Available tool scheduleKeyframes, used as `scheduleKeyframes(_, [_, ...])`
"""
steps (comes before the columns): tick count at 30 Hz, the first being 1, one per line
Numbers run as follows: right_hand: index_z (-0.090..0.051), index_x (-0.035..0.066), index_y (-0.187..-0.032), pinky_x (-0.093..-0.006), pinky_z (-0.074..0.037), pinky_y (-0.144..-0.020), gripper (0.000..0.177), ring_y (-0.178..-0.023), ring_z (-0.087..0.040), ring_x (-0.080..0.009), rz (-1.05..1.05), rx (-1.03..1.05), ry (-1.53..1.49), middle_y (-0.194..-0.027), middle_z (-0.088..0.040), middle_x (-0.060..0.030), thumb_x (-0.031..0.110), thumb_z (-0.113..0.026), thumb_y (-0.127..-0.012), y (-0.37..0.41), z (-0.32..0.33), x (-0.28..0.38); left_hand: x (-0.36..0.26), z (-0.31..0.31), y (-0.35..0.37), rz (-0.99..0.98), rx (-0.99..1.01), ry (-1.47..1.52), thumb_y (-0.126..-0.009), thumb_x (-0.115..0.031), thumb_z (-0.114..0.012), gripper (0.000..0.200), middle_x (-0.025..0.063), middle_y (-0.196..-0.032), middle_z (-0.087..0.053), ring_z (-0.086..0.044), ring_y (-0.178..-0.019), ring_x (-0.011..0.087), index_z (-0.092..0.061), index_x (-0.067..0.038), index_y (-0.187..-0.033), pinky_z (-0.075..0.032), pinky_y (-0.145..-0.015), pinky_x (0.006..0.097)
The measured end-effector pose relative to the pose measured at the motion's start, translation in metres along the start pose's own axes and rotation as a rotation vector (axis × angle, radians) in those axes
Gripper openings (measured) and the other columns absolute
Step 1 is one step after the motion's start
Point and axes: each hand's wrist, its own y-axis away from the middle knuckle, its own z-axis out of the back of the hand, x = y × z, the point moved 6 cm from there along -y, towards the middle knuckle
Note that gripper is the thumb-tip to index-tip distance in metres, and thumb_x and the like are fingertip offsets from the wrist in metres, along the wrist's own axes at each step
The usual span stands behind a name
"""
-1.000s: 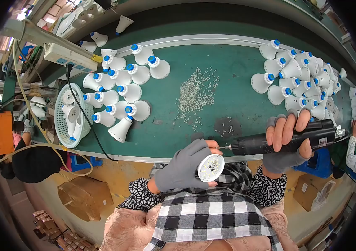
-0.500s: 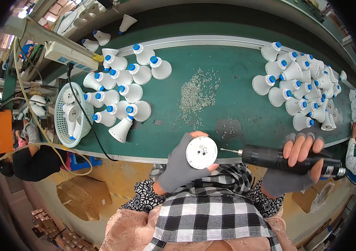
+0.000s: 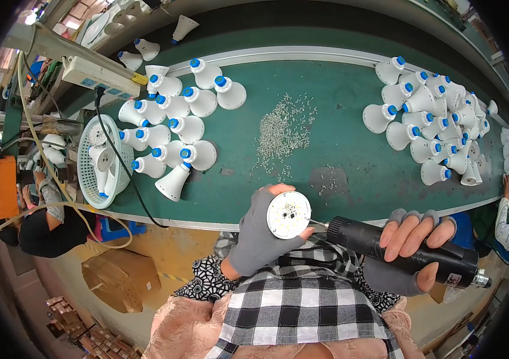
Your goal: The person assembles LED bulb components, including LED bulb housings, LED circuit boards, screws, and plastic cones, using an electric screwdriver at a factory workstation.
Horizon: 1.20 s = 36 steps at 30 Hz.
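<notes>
My left hand, in a grey fingerless glove, is closed around an LED bulb whose round white circuit board faces up at me. Small dark parts show at the middle of the board. A black electric screwdriver lies in my right hand, fingers wrapped over its body. Its thin bit points left and reaches the bulb's right edge, by my left thumb; whether it touches is hard to tell. Beyond my hands, a pile of small screws is spread on the green tabletop.
White bulb housings with blue caps stand on the left and in a crowd on the right. A pale green basket holds more, with a black cable running past it. A power strip hangs upper left. Other people sit at both sides.
The screwdriver has moved left and its bit has gone from a gap beside the bulb to the bulb's right edge. The board has tilted slightly in my left hand.
</notes>
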Motion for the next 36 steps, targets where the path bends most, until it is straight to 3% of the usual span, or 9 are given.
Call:
scheduleKeyframes(15, [-0.037, 0.012, -0.098, -0.0429, -0.046, -0.071, 0.044, -0.068, -0.058, -0.0228, -0.192, 0.112, 0.04, -0.083, -0.054, -0.0093, 0.027, -0.075, -0.083, 0.004, -0.012, 0.001, -0.004, -0.001, 0.002, -0.098, -0.001, -0.076, -0.065, -0.025, -0.086, 0.069, 0.0123, -0.113, -0.053, -0.054, -0.104, 0.0312, -0.049, -0.007, -0.121, -0.047, -0.085, 0.0387])
scheduleKeyframes(18, [-0.039, 0.009, -0.096, -0.0371, -0.051, -0.062, 0.037, -0.055, -0.056, -0.0195, -0.12, -0.016, 0.097, -0.071, -0.052, -0.0083, 0.021, -0.072, -0.081, 0.002, -0.016, -0.003, -0.007, -0.003, 0.001, -0.117, 0.014, -0.092, -0.066, -0.024, -0.086, 0.068, 0.0125, -0.113, -0.053, -0.054, -0.104, 0.0311, -0.049, -0.007, -0.121, -0.047, -0.085, 0.0387])
scheduleKeyframes(23, [-0.04, 0.009, -0.095, -0.0365, -0.051, -0.063, 0.038, -0.054, -0.055, -0.0195, -0.188, -0.006, 0.154, -0.072, -0.053, -0.0082, 0.021, -0.073, -0.08, 0.0, -0.022, -0.002, -0.007, -0.005, 0.0, -0.121, 0.036, -0.089, -0.066, -0.024, -0.086, 0.068, 0.0127, -0.114, -0.054, -0.054, -0.103, 0.0311, -0.05, -0.007, -0.121, -0.047, -0.085, 0.0389])
scheduleKeyframes(27, [-0.039, 0.01, -0.099, -0.044, -0.045, -0.075, 0.044, -0.07, -0.056, -0.0216, -0.254, 0.146, 0.005, -0.084, -0.055, -0.009, 0.02, -0.077, -0.079, -0.001, -0.02, 0.0, -0.012, -0.005, -0.002, -0.117, 0.048, -0.065, -0.066, -0.023, -0.085, 0.066, 0.0118, -0.113, -0.055, -0.053, -0.103, 0.0314, -0.05, -0.007, -0.12, -0.047, -0.085, 0.0392])
scheduleKeyframes(30, [-0.041, 0.009, -0.097, -0.0435, -0.045, -0.075, 0.04, -0.069, -0.055, -0.0214, -0.309, 0.359, 0.025, -0.083, -0.056, -0.0102, 0.016, -0.076, -0.078, -0.005, -0.019, -0.003, -0.014, -0.006, -0.004, -0.129, 0.069, -0.106, -0.067, -0.023, -0.085, 0.065, 0.0109, -0.112, -0.055, -0.053, -0.103, 0.0313, -0.05, -0.007, -0.119, -0.046, -0.086, 0.0395])
scheduleKeyframes(34, [-0.044, 0.008, -0.093, -0.0394, -0.048, -0.068, 0.037, -0.062, -0.058, -0.0208, -0.352, 0.079, 0.121, -0.079, -0.057, -0.0092, 0.017, -0.076, -0.078, 0.004, -0.019, -0.01, -0.009, -0.011, -0.005, -0.154, 0.103, -0.127, -0.067, -0.024, -0.084, 0.063, 0.0105, -0.112, -0.055, -0.054, -0.102, 0.0303, -0.05, -0.008, -0.118, -0.046, -0.087, 0.0394])
scheduleKeyframes(36, [-0.044, 0.008, -0.094, -0.038, -0.048, -0.065, 0.038, -0.059, -0.058, -0.0204, -0.273, 0.176, 0.069, -0.077, -0.057, -0.0082, 0.018, -0.077, -0.078, -0.008, -0.014, -0.013, -0.005, -0.008, -0.006, -0.087, 0.087, -0.098, -0.067, -0.024, -0.085, 0.064, 0.0098, -0.111, -0.057, -0.057, -0.101, 0.0264, -0.049, -0.007, -0.118, -0.048, -0.086, 0.0366])
